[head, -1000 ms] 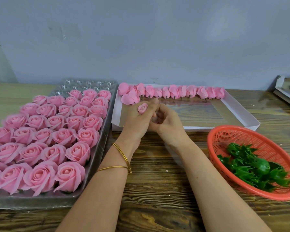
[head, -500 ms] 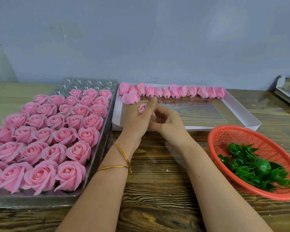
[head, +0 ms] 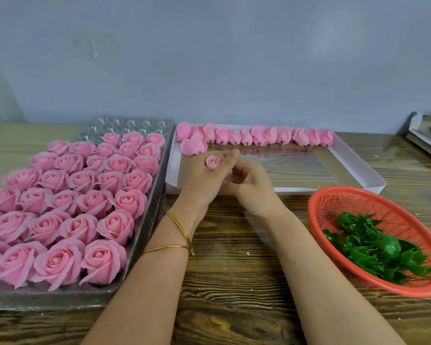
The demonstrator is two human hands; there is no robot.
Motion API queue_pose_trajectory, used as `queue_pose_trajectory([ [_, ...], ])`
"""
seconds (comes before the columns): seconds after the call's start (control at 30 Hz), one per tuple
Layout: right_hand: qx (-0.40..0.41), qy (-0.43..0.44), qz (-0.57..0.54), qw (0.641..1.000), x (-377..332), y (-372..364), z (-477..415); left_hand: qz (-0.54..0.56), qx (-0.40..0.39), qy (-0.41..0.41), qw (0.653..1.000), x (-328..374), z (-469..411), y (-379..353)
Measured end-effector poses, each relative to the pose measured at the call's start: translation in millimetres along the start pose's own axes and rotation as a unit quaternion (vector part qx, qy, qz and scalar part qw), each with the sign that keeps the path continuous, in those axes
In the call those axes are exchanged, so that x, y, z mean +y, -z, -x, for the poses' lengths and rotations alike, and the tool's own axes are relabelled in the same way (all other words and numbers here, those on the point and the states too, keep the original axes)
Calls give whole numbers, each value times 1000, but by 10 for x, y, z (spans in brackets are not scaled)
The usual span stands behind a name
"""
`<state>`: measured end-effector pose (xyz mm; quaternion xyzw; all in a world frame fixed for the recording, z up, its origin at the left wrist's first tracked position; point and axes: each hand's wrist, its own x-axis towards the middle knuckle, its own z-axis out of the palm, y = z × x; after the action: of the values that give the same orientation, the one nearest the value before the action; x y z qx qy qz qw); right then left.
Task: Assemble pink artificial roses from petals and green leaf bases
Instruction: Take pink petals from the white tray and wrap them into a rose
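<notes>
Roses (head: 60, 207) fill the tray (head: 132, 122); leaf bases (head: 373, 247) lie in the basket (head: 358, 202).

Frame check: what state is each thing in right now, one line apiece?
Left hand: grips pink rosebud, bloom toward camera.
Right hand: fingers curled beside the left; contents hidden.
Clear blister tray: mostly filled with finished roses, back rows empty.
White box: petal bundles lined along far wall only.
Red basket: partly filled with green leaf bases.

Left hand (head: 204, 181) grips rosebud (head: 212, 162) (fingers curled); right hand (head: 253, 189) curled, touching left.
</notes>
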<state>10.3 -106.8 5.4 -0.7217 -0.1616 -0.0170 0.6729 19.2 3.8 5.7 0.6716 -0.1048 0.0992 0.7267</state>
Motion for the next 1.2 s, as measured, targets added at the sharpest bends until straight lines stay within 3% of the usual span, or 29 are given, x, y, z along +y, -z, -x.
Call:
queue_pose_trajectory([
  [0.23,8,-4,0,1000,-48,-12,-2,-11,27,-10,1000,-27,-14,-18],
  [0.47,119,-29,-82,989,-97,-7,-26,-126,51,-101,986,-29,-30,-29],
  [0.6,112,-29,-66,991,-98,-45,3,-197,26,-82,977,-57,-25,-39],
  [0.77,112,-56,-22,992,-118,-71,54,-219,19,-127,967,-35,12,-57],
  [0.93,104,-63,-13,992,-121,-46,48,-256,29,-122,958,-36,17,-48],
  [1.2,101,-62,-60,991,-89,-62,15,-234,80,-99,964,-14,26,-35],
])
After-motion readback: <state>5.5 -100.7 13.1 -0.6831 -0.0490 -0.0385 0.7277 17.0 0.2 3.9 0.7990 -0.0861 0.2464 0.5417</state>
